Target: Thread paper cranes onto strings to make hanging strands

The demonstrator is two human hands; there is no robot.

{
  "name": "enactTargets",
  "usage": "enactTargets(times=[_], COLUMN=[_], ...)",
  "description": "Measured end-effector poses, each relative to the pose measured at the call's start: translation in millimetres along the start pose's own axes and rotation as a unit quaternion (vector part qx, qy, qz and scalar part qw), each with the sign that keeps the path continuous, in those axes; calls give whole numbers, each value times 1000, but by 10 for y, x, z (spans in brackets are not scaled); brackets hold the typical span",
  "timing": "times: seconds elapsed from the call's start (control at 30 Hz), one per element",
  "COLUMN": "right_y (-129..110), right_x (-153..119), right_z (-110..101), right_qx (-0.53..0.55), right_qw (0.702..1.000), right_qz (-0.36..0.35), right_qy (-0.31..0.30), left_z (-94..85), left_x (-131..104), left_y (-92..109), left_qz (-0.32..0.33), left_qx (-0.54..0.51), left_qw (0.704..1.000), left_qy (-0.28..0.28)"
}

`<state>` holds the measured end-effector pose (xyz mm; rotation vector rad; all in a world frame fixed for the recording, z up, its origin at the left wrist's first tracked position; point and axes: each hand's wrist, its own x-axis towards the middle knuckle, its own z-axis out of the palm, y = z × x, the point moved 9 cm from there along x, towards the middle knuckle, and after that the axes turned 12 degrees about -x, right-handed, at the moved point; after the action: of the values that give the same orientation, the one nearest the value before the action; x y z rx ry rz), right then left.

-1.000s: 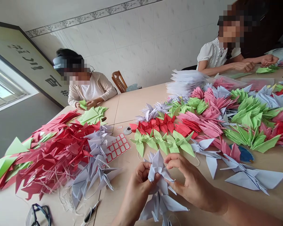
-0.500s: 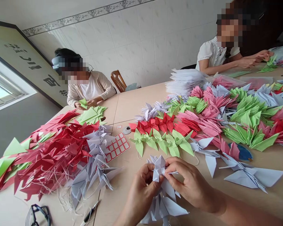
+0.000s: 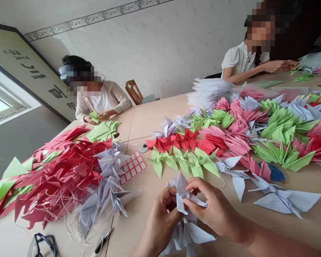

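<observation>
Above the table's front edge, both my hands hold a pale lavender paper crane (image 3: 182,191), one of several folded cranes hanging in a bunch below my fingers. My left hand (image 3: 164,210) grips it from the left, thumb in front and fingers curled behind. The thumb and fingers of my right hand (image 3: 212,205) pinch the crane's right side. Lower paper wings (image 3: 194,232) spread out beneath. Just beyond my hands lies a row of green cranes (image 3: 182,160), with a row of red cranes (image 3: 173,142) behind it.
On the left lie heaped red cranes (image 3: 66,175) with loose strings, glasses (image 3: 42,244) and a pen (image 3: 103,242). A red-bordered label sheet (image 3: 133,167) lies mid-table. Stacked colourful cranes (image 3: 278,125) cover the right. Two people sit opposite, one holding green paper (image 3: 94,116).
My right fingers have shifted slightly on the crane. Its pointed tip now stands up more and a wing spreads to the right. The person at far right has moved their hands a little left.
</observation>
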<state>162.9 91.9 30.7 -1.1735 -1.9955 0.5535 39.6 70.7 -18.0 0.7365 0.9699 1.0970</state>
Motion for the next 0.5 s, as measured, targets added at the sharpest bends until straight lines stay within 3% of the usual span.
enactTargets(times=[0.17,0.5], right_y=[53,-27], right_x=[-19,-16], right_z=[55,0], right_qx=[2,18], right_qw=[999,1000], right_qz=[29,-12], right_qy=[-18,2], left_z=[22,-2], left_x=[5,-12], left_y=[8,-28], left_qz=[-5,-59], left_qx=[-19,-54], left_qw=[1000,997], left_qy=[2,9])
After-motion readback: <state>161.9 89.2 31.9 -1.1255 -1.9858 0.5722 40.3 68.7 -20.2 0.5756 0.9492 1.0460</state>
